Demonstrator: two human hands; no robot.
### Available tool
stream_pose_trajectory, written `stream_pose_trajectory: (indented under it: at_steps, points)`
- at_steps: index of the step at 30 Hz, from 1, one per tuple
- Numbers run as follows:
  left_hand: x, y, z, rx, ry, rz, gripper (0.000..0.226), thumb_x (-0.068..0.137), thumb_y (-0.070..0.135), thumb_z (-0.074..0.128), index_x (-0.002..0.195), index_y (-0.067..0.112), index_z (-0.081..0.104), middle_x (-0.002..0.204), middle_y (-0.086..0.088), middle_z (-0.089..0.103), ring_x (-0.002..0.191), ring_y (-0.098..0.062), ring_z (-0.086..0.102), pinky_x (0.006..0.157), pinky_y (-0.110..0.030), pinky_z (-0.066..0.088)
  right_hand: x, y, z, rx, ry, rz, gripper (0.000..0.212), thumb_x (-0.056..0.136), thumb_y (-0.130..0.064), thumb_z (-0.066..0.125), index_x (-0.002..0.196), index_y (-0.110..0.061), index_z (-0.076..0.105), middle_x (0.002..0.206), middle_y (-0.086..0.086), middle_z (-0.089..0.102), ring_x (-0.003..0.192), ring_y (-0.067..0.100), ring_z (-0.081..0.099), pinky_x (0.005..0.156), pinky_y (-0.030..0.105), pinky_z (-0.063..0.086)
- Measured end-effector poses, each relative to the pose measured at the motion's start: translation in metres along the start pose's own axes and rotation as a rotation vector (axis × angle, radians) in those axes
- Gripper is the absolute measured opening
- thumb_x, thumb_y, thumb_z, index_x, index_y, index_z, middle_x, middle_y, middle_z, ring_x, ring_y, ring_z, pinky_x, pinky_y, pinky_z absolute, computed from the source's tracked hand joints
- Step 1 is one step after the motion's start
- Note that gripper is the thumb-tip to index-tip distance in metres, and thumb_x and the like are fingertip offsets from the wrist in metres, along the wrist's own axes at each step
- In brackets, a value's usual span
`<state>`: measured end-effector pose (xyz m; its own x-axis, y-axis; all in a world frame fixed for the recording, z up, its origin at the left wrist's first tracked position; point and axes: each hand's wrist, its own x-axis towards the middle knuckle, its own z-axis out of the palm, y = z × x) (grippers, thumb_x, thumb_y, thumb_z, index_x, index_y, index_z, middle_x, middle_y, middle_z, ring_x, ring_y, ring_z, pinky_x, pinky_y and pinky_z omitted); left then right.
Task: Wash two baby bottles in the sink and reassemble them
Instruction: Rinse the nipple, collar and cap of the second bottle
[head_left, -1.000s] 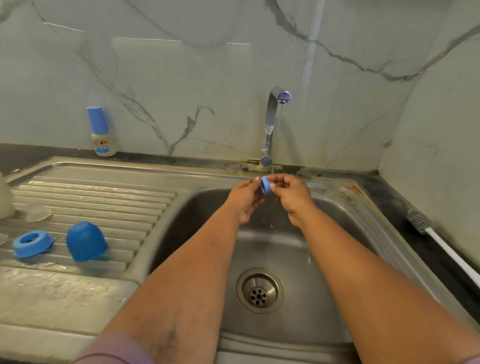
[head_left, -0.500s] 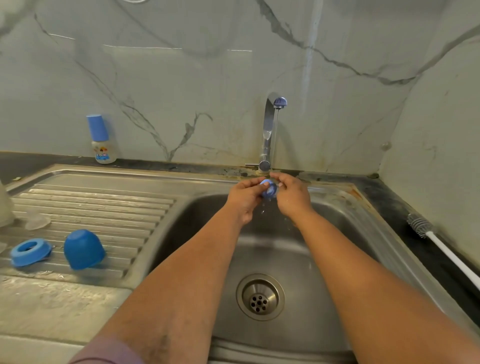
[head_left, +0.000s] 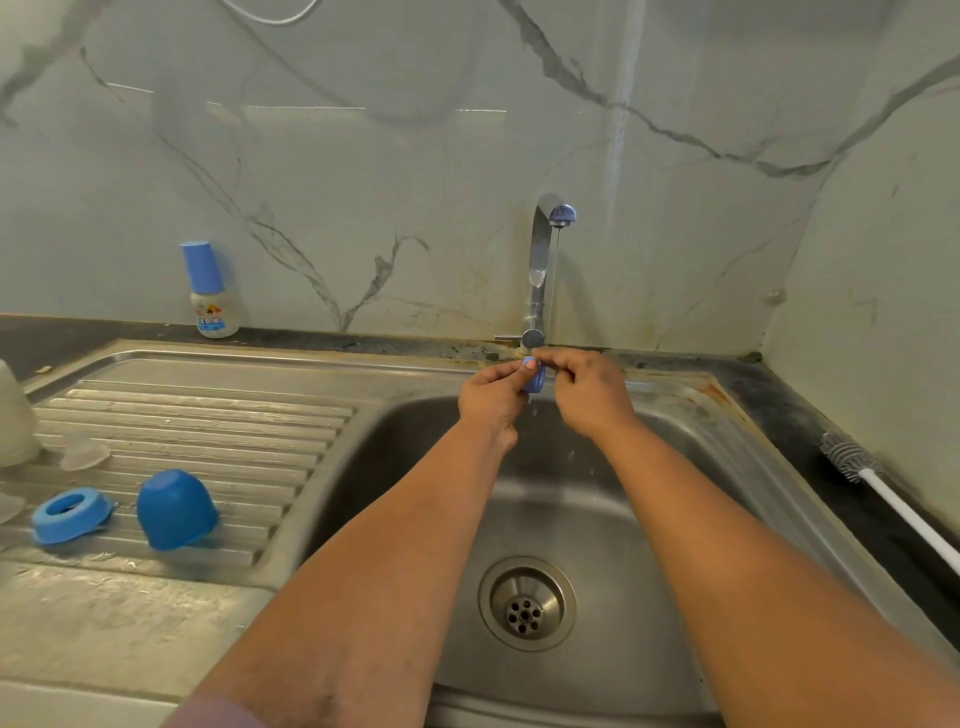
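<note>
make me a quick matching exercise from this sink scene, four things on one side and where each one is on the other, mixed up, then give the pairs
Things:
1. small blue ring
2. blue dome cap
3. bottle brush
4. capped baby bottle

Places:
A. on the dark counter to the right of the sink basin
B. standing on the counter against the wall, back left
C. pinched between the left hand and right hand under the tap
D. lying on the ribbed drainboard

Pairs: 1-C, 2-D, 3-A, 4-B
</note>
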<state>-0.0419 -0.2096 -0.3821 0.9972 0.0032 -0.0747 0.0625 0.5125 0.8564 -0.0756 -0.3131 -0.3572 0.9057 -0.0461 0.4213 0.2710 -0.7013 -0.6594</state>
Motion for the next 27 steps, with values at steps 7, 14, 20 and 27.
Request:
stream_pose_trajectory:
  at_steps: [7,14,20,27]
  points:
    - [-0.006,0.006,0.0,0.04,-0.132,-0.028,0.009,0.091,-0.002,0.059,0.089,0.005,0.066,0.089,-0.01,0.067,0.085,-0.019,0.064,0.08,-0.025,0.053,0.001,0.003,-0.002,-0.062,-0.042,0.056,0.043,0.096,0.0,0.041,0.136,-0.009,0.055,0.138,0.011,0.054,0.125,0.026,0.05,0.097,0.018,0.032]
    - [0.002,0.005,0.006,0.091,0.097,-0.009,0.018,0.086,0.001,0.068,0.104,-0.003,0.068,0.096,-0.015,0.068,0.1,-0.029,0.065,0.085,-0.032,0.054,-0.009,0.005,0.001,-0.072,-0.041,-0.04,0.054,0.088,0.015,0.042,0.134,-0.009,0.056,0.139,0.01,0.054,0.13,0.024,0.048,0.105,0.016,0.027]
    - [-0.001,0.003,0.004,0.035,-0.011,-0.042,0.023,0.091,-0.002,0.059,0.113,-0.007,0.062,0.097,-0.015,0.066,0.101,-0.028,0.063,0.088,-0.032,0.053,-0.004,0.008,0.003,0.013,-0.106,0.098,0.054,0.092,0.008,0.04,0.143,-0.01,0.045,0.147,0.009,0.045,0.133,0.024,0.043,0.108,0.02,0.026]
    - [-0.008,0.0,0.003,-0.192,-0.056,-0.182,0.019,0.1,0.003,0.046,0.117,-0.001,0.053,0.111,-0.021,0.063,0.094,-0.026,0.065,0.074,-0.032,0.059,0.007,0.015,0.007,0.573,0.002,0.454,0.045,0.091,0.014,0.04,0.124,-0.006,0.062,0.125,0.011,0.064,0.114,0.022,0.059,0.106,0.037,0.043]
